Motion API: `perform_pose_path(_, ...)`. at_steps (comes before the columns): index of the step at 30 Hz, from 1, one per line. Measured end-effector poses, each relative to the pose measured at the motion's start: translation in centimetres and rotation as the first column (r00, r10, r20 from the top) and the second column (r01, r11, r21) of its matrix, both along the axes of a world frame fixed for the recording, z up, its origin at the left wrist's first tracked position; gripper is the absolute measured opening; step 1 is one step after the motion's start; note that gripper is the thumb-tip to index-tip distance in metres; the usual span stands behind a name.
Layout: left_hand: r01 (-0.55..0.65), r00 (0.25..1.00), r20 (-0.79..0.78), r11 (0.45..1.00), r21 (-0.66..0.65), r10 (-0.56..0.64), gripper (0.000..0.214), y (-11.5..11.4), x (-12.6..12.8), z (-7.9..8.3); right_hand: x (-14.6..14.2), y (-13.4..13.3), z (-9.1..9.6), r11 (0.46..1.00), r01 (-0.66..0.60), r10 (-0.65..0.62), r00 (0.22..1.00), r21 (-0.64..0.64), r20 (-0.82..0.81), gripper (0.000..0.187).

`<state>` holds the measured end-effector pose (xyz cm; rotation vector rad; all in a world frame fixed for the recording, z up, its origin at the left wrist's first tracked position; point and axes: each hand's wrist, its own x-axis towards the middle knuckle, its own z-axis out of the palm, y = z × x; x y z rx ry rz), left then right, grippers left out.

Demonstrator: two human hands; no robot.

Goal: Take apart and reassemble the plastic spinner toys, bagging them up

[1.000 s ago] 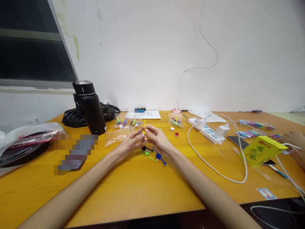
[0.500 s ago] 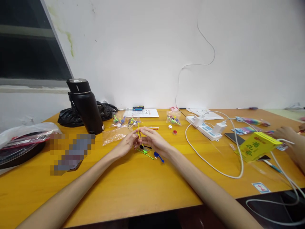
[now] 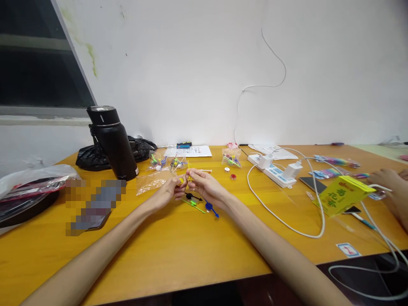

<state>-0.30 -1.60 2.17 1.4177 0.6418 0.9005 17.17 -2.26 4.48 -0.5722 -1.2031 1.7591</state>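
Note:
My left hand (image 3: 168,190) pinches a small round yellow plastic piece (image 3: 181,181) between thumb and fingers. Close beside it, my right hand (image 3: 205,183) grips a thin yellow plastic stick-like piece (image 3: 190,177) at its fingertips. Whether the two yellow pieces touch is too small to tell. On the table just below the hands lie a black arrow-shaped piece (image 3: 190,196), a green thin pointer piece (image 3: 194,204) and a blue arrow-shaped piece (image 3: 209,206). Beyond the right hand sit a white round piece (image 3: 227,170) and a red round piece (image 3: 233,177).
Bags of coloured parts (image 3: 232,158) lie at the back. A black bottle (image 3: 114,144) and a phone (image 3: 98,208) stand and lie left. To the right are a power strip (image 3: 276,175), looped white cables, a yellow box (image 3: 344,195) and another person's hand (image 3: 385,180).
The yellow stick, upright between both hands before, now sits in my right fingertips. The round yellow piece shows in my left hand. Both hands have parted slightly, uncovering more of the black piece.

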Motion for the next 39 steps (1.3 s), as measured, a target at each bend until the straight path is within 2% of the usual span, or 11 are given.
perform_pose_path(6,-0.076,0.996,0.038,0.997,-0.005,0.076,0.033,0.0,0.4,0.7,0.0,0.0,0.4,0.999,0.032,-0.032,0.998,-0.002,-0.061,0.029)
perform_pose_path(14,-0.235,0.972,0.001,0.972,-0.004,0.235,0.025,0.7,0.1,0.4,0.2,0.8,0.0,0.977,0.196,-0.202,0.977,-0.09,-0.063,0.029)
perform_pose_path(17,-0.238,0.971,-0.009,0.971,-0.009,0.238,0.025,0.6,0.2,0.5,1.0,1.5,-0.1,0.954,0.294,-0.297,0.953,0.062,0.053,0.027)
perform_pose_path(18,-0.236,0.972,-0.009,0.972,-0.007,0.236,0.025,0.5,0.2,0.6,1.4,1.8,-0.1,0.915,0.355,-0.38,0.918,0.191,0.111,0.025)
perform_pose_path(20,-0.231,0.973,-0.005,0.973,-0.002,0.231,0.025,0.4,0.3,0.7,2.6,2.4,-0.1,0.742,0.419,-0.584,0.786,0.523,0.2,0.02)
perform_pose_path(22,-0.23,0.973,0.003,0.973,0.007,0.23,0.025,0.3,0.4,0.8,4.0,3.2,-0.4,0.525,0.334,-0.743,0.629,0.783,0.23,0.018)
perform_pose_path(23,-0.23,0.973,0.004,0.973,0.013,0.23,0.024,0.3,0.5,0.8,4.6,3.6,-0.6,0.455,0.257,-0.788,0.562,0.853,0.251,0.02)
perform_pose_path(25,-0.227,0.974,0.004,0.974,0.024,0.227,0.023,0.2,0.5,0.8,5.5,4.2,-1.4,0.404,0.089,-0.837,0.438,0.91,0.329,0.022)
perform_pose_path(28,-0.213,0.977,0.009,0.976,0.04,0.213,0.022,0.3,0.6,0.6,5.7,4.8,-2.8,0.442,-0.142,-0.838,0.287,0.886,0.464,0.02)
perform_pose_path(30,-0.206,0.979,0.006,0.977,0.058,0.206,0.022,0.4,0.6,0.4,5.4,5.0,-3.4,0.482,-0.216,-0.818,0.238,0.849,0.524,0.02)
perform_pose_path(39,-0.204,0.978,-0.016,0.976,0.081,0.206,0.042,0.2,0.3,0.5,4.6,4.7,-3.9,0.516,-0.194,-0.8,0.24,0.835,0.55,0.025)
